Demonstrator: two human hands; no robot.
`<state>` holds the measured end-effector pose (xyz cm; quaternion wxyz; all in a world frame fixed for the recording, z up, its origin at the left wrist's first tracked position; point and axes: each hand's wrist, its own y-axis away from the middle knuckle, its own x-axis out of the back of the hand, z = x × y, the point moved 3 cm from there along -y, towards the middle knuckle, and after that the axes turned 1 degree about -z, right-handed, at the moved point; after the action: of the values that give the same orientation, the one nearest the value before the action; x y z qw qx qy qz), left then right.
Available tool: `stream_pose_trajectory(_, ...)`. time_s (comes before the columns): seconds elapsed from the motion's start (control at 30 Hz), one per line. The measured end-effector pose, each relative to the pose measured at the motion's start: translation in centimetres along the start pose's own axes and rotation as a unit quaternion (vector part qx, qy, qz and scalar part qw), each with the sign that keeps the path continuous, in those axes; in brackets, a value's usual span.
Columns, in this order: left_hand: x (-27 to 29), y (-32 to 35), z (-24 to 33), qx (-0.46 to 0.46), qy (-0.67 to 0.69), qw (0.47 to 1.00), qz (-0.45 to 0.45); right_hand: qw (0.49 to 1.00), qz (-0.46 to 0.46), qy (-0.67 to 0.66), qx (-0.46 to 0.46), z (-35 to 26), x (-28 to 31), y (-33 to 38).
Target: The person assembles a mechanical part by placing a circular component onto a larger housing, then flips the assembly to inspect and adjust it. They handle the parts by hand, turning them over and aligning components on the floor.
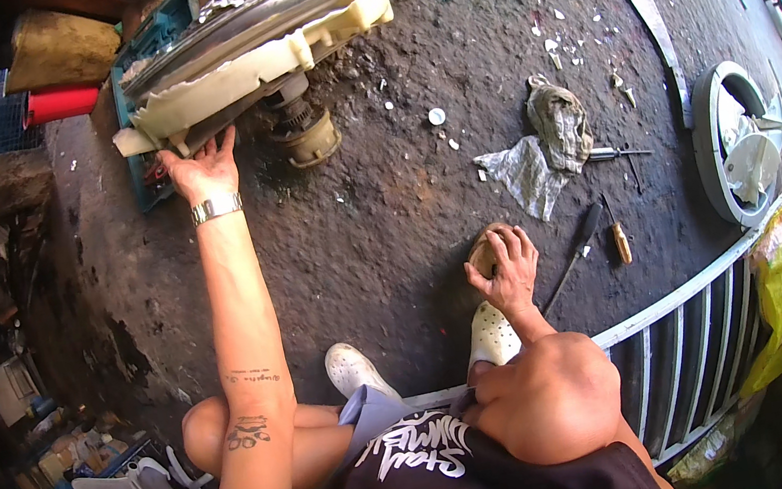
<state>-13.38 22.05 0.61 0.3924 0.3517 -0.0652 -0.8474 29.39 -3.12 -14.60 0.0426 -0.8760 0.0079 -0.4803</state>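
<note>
A large cream plastic housing with a metal rim lies tilted at the upper left, a cylindrical motor hanging from its underside. My left hand, a metal-banded watch at its wrist, grips the near edge of this housing; the fingertips reach partly out of sight beneath it. Just beyond my right shoe, my right hand is curled over a rounded tan object on the ground. Most of that object is covered by the fingers, so its kind cannot be made out.
To the right lie a dirty rag, a screwdriver, a thin dark-handled tool and a long flat blade. A grey ring stands near a white metal rack. A teal crate sits beside the housing.
</note>
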Motion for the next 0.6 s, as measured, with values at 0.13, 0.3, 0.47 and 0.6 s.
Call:
stream_pose_trajectory(0.13,1.0,-1.8,0.7,-0.021,-0.022,1.000,-0.004,1.000,0.002,0.005,0.001,0.0,0.1,-0.1)
stream_pose_trajectory(0.3,0.8,0.0,-0.8,-0.070,-0.042,0.997,0.011,1.000,0.001,0.012,0.006,0.0,0.0,-0.1)
stream_pose_trajectory(0.47,-1.8,6.6,-5.2,-0.129,-0.079,0.989,-0.004,1.000,0.001,0.018,0.011,0.0,0.0,-0.2)
stream_pose_trajectory(0.6,-4.0,11.1,-8.9,-0.169,-0.093,0.981,-0.005,1.000,-0.005,0.007,0.004,0.1,0.0,-0.1)
